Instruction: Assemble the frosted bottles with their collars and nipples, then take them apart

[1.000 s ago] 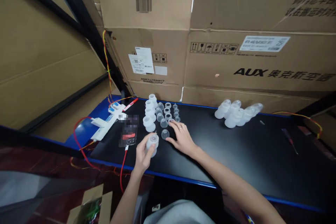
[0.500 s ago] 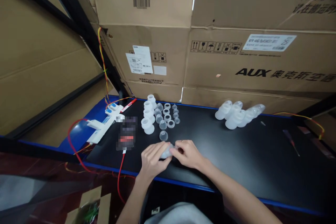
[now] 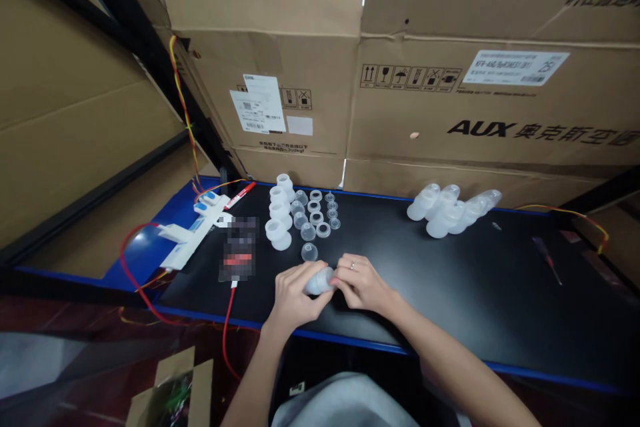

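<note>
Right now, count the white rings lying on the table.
4, in one column: back ring, second ring, third ring, front ring, with clear domes on their left. None seems hidden.

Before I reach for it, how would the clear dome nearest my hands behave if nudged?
The clear dome is probably light: small and see-through. Its smooth, rounded side may be slippery. It seems to sit wide end down, so a push would likely slide it.

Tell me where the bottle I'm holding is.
The bottle is below centre in the head view, in your left hand with your right hand at its right end, just this side of the nearest dome.
</note>
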`<action>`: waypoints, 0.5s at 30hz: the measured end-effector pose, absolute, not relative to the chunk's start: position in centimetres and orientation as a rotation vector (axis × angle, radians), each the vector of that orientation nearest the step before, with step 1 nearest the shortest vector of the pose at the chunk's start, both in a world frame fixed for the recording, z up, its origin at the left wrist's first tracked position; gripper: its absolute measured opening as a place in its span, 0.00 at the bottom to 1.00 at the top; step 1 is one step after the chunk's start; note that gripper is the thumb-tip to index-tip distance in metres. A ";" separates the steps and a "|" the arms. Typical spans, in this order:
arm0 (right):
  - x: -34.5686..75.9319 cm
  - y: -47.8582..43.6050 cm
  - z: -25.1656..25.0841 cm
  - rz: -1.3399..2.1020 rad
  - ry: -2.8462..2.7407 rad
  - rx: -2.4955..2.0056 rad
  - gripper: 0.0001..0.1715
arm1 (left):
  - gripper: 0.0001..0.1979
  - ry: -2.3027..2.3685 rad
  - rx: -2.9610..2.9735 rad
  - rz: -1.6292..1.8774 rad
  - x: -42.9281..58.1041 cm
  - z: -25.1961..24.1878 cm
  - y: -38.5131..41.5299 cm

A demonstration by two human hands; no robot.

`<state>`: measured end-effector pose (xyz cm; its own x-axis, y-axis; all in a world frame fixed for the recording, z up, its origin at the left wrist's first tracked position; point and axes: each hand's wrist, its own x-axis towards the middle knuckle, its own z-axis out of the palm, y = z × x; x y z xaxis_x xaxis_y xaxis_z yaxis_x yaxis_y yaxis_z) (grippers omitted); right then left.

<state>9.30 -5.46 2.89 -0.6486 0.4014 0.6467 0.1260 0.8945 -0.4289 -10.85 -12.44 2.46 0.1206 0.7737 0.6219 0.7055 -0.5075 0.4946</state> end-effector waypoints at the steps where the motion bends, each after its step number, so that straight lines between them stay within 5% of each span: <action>1: 9.2 -5.5 2.9 0.530 -2.237 -0.385 0.19 | 0.13 1.497 2.298 1.361 -10.9 2.6 -12.4; 9: 8.2 -5.6 2.6 0.751 -2.032 -0.595 0.22 | 0.22 1.658 2.319 1.345 -11.2 2.5 -12.5; 15: 9.1 -4.7 2.8 0.257 -2.333 -0.420 0.14 | 0.26 1.551 2.192 1.056 -12.0 3.4 -13.4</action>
<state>9.08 -4.68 2.85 -0.6733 0.3717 0.6391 0.2237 0.9263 -0.3031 -12.00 -13.44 3.43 0.1680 0.8963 0.4104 0.7106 -0.3987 0.5797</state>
